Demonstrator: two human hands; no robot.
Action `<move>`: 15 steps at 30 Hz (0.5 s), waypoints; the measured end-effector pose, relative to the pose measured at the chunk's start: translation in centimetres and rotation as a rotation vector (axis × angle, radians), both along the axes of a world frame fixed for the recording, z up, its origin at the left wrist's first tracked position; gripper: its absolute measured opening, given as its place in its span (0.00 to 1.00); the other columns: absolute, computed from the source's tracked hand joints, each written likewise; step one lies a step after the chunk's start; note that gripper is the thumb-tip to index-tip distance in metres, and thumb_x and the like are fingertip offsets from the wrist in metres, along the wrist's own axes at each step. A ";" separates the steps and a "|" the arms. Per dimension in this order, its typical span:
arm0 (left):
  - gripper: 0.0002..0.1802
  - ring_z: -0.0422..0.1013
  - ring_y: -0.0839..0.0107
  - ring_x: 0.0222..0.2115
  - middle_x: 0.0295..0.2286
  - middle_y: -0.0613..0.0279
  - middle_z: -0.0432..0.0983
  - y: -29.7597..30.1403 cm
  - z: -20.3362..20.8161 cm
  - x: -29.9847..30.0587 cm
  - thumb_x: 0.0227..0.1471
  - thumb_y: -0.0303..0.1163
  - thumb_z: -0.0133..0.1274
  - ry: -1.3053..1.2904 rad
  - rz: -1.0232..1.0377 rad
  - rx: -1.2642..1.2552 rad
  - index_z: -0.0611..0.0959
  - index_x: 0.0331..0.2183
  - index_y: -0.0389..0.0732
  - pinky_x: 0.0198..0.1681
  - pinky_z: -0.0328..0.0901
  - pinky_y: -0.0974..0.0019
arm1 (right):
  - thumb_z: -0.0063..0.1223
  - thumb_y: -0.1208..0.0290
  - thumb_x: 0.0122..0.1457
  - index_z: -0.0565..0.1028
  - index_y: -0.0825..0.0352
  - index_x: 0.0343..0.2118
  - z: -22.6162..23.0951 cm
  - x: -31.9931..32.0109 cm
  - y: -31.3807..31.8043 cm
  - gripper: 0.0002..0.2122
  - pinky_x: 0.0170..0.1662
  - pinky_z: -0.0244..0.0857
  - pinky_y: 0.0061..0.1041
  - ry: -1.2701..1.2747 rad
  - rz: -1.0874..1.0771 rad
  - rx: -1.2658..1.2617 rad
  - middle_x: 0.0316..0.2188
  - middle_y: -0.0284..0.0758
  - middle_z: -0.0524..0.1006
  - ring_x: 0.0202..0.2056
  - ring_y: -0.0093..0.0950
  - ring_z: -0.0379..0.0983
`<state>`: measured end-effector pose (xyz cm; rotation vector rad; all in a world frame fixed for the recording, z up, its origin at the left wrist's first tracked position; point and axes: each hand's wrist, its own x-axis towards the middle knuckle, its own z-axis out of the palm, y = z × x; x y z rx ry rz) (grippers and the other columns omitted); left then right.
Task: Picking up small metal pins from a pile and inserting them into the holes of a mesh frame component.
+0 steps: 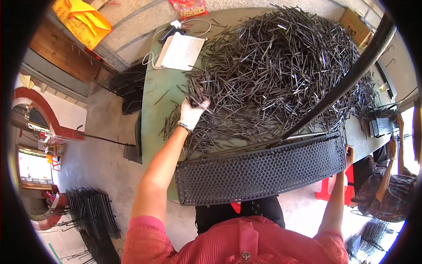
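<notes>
A big heap of thin dark strips (272, 70) covers much of the green table (151, 114). At the heap's left side my left hand (192, 112), in a pale glove with a bracelet at the wrist, is closed around a bunch of these strips, which stick up past its fingers. A long, curved black perforated panel (259, 174) with a honeycomb of holes lies across the table's near edge and reaches over it towards me. My right hand (350, 156) grips the panel's right end; part of its fingers is hidden behind that end.
A thick black bar (343, 86) slants across the heap from the upper right. White paper (181, 50) and a cable lie at the table's far left. At the right, another person (382, 189) works with a similar panel (383, 123). Racks of black hooked parts (92, 215) stand at the lower left.
</notes>
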<state>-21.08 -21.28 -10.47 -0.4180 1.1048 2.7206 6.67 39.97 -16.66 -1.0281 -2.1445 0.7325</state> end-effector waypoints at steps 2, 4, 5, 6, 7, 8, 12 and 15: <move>0.15 0.70 0.71 0.33 0.35 0.61 0.74 0.2 -0.7 0.7 0.50 0.12 0.48 0.226 -0.098 -0.416 0.73 0.41 0.35 0.37 0.70 0.67 | 0.53 0.55 0.60 0.76 0.69 0.28 0.0 0.4 0.1 0.18 0.30 0.64 0.27 0.012 0.008 0.035 0.21 0.35 0.75 0.24 0.24 0.68; 0.12 0.70 0.75 0.29 0.32 0.64 0.75 0.8 -0.1 0.2 0.51 0.15 0.51 0.285 -0.087 -0.366 0.75 0.39 0.36 0.35 0.69 0.69 | 0.53 0.56 0.60 0.76 0.69 0.28 0.2 0.7 0.1 0.17 0.31 0.65 0.28 0.003 0.003 0.036 0.22 0.35 0.76 0.24 0.25 0.69; 0.10 0.70 0.76 0.29 0.31 0.66 0.75 1.1 0.8 0.4 0.50 0.18 0.53 0.317 -0.032 -0.587 0.76 0.38 0.37 0.35 0.68 0.70 | 0.53 0.56 0.60 0.76 0.69 0.28 -0.1 0.5 0.0 0.17 0.31 0.65 0.28 -0.005 0.009 0.034 0.22 0.35 0.76 0.24 0.25 0.69; 0.09 0.70 0.77 0.29 0.29 0.69 0.75 1.2 1.9 0.5 0.50 0.20 0.56 0.348 0.024 -0.810 0.77 0.37 0.38 0.34 0.68 0.71 | 0.53 0.56 0.60 0.76 0.69 0.28 -0.4 0.4 0.0 0.17 0.31 0.65 0.28 -0.016 0.008 0.038 0.22 0.36 0.76 0.24 0.25 0.69; 0.09 0.70 0.79 0.29 0.28 0.71 0.75 1.6 3.8 0.7 0.49 0.25 0.59 0.369 0.005 -0.729 0.79 0.36 0.39 0.34 0.67 0.73 | 0.53 0.56 0.60 0.76 0.69 0.28 -0.5 0.8 0.2 0.17 0.31 0.65 0.28 -0.022 0.001 0.041 0.22 0.36 0.76 0.24 0.25 0.70; 0.09 0.70 0.79 0.29 0.29 0.70 0.76 1.6 4.9 0.4 0.50 0.25 0.59 0.417 -0.030 -0.674 0.79 0.36 0.39 0.34 0.66 0.73 | 0.53 0.56 0.60 0.76 0.69 0.28 -0.4 0.9 0.3 0.17 0.31 0.65 0.28 -0.017 0.004 0.039 0.22 0.36 0.76 0.24 0.25 0.70; 0.07 0.74 0.71 0.29 0.29 0.63 0.77 2.0 7.2 1.8 0.51 0.25 0.56 0.320 -0.094 -0.511 0.77 0.36 0.38 0.35 0.70 0.69 | 0.53 0.56 0.60 0.76 0.68 0.27 -0.6 1.0 0.7 0.17 0.30 0.65 0.29 -0.017 0.001 0.082 0.21 0.36 0.76 0.23 0.26 0.70; 0.05 0.76 0.63 0.29 0.27 0.53 0.77 0.9 7.4 2.3 0.54 0.27 0.51 0.039 -0.194 -0.280 0.76 0.33 0.35 0.33 0.72 0.61 | 0.54 0.56 0.59 0.76 0.68 0.26 -1.2 0.5 1.2 0.17 0.30 0.65 0.30 0.050 0.020 0.096 0.21 0.36 0.76 0.23 0.28 0.71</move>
